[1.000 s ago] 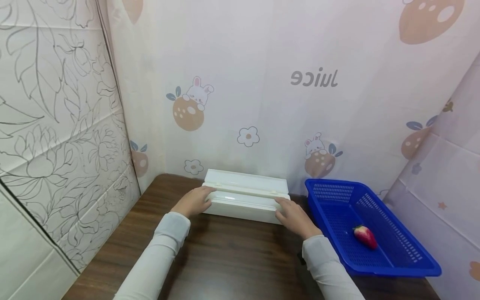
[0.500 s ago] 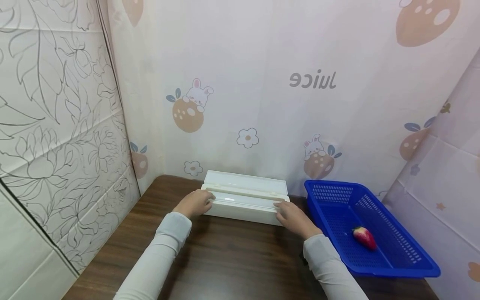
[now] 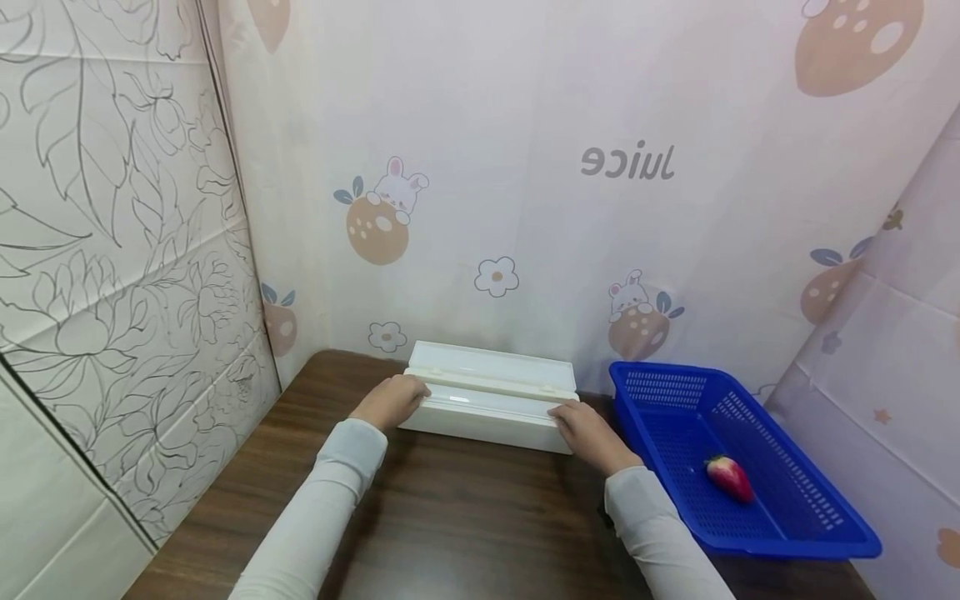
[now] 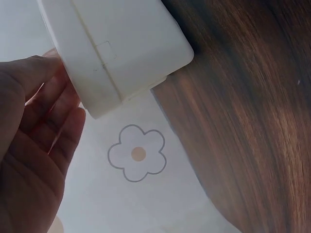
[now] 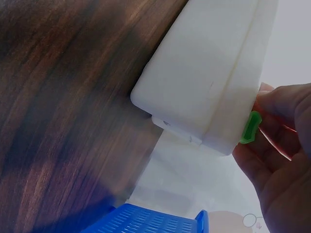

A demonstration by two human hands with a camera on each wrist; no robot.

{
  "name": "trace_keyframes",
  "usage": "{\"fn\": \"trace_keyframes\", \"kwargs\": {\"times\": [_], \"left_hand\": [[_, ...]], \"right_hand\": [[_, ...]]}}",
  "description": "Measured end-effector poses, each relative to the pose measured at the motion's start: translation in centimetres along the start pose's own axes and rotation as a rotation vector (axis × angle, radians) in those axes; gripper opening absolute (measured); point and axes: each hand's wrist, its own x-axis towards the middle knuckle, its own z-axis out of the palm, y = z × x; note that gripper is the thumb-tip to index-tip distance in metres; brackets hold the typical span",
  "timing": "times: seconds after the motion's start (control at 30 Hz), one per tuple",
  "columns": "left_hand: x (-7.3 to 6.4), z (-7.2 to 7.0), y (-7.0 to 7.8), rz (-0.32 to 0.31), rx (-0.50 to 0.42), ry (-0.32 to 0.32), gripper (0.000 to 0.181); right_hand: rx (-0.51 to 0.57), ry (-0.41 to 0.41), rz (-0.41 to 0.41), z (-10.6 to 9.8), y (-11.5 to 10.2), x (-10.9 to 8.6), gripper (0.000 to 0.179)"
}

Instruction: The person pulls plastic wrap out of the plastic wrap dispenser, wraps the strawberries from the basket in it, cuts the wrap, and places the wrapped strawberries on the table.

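A long white plastic cling film dispenser lies across the back of the table, its narrow lid raised behind. At its left end my left hand grips the upper edge, thumb and fingers bent around the corner in the left wrist view. My right hand grips the same edge at the right end. A green slide cutter sits on that edge, right by the right fingers. Between the hands runs a glossy strip with a bright glare. The fingertips are partly hidden behind the edge in both wrist views.
To the right stands a blue perforated plastic basket with a red and white strawberry inside. The brown wood table backs onto a printed curtain; another patterned sheet hangs at the left.
Both hands stay at the ends of the dispenser, their fingers slightly more bent. The dispenser's front face has come slightly nearer. Basket and strawberry have not moved.
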Motion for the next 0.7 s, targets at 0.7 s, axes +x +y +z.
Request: {"fn": "trace_keyframes", "kwargs": {"times": [0.7], "left_hand": [[0.6,0.8,0.0,-0.079,-0.107,0.040,0.012]], "right_hand": [[0.035,-0.061,0.122,0.1,0.3,1.2,0.009]]}}
